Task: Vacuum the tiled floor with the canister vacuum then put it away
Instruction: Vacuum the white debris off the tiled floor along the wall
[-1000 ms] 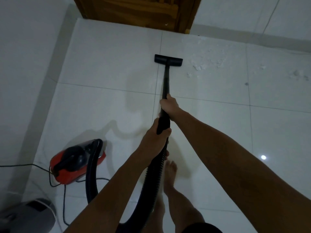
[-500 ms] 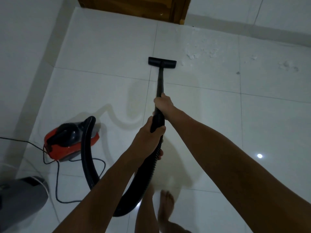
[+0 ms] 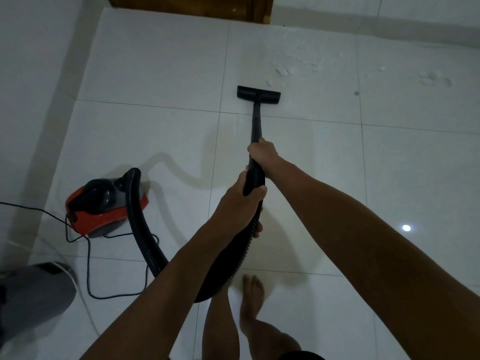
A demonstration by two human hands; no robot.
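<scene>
Gripping black wand [image 3: 256, 122]: right hand [image 3: 262, 152] fingers curled | left hand [image 3: 240, 201] wraps ribbed hose [image 3: 145, 229] | floor nozzle [image 3: 258, 94] flat on white tile [image 3: 155, 74]

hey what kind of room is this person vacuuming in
Probably a room in a home: glossy white floor tiles, a wooden door at the far wall, and a small red canister vacuum plugged in by a black cord.

I get a single wide-angle view from the head, tipped forward and steeply down over both outstretched arms onto the tiled floor [image 3: 155, 61], close to the hands, reaching as far as the wooden door [image 3: 197, 6].
</scene>
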